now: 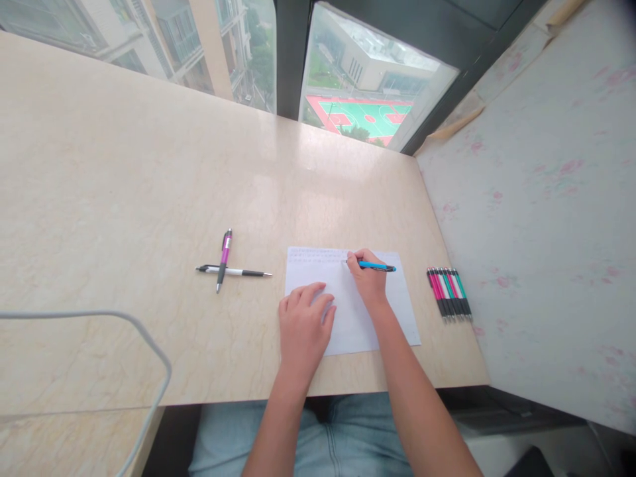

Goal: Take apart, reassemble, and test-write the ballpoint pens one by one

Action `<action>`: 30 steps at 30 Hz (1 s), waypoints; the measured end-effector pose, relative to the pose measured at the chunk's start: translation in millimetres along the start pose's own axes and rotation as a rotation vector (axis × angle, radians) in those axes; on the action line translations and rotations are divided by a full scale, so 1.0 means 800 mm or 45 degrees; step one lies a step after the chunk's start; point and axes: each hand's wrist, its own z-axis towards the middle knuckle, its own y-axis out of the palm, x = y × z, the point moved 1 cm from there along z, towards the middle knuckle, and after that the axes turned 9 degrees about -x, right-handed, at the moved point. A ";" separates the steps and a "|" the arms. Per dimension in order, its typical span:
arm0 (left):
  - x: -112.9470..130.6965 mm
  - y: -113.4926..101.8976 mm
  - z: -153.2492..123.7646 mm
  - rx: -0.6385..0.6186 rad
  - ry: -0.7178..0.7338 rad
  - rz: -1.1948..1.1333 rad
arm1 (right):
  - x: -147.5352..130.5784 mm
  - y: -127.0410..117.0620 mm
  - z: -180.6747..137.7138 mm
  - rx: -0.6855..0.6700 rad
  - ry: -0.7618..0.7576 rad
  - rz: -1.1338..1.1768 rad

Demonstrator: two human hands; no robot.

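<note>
A sheet of white paper [358,324] lies on the table before me, with a few lines of small handwriting along its top. My right hand [370,278] is closed around a blue pen [378,266], whose tip meets the paper at the written lines. Spread flat on the sheet's left side is my left hand [305,318], holding nothing. To the left, a purple pen [226,250] lies crossed over a white and black pen [243,272].
Several pink, white and green pens [450,291] lie in a row at the right, by the flowered wall [536,218]. A grey cable [124,315] curves over the table [124,185] at the left. Windows [288,59] border the far edge.
</note>
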 end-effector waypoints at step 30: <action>0.001 -0.001 0.000 0.001 -0.002 -0.022 | -0.001 0.000 0.000 0.047 -0.002 0.066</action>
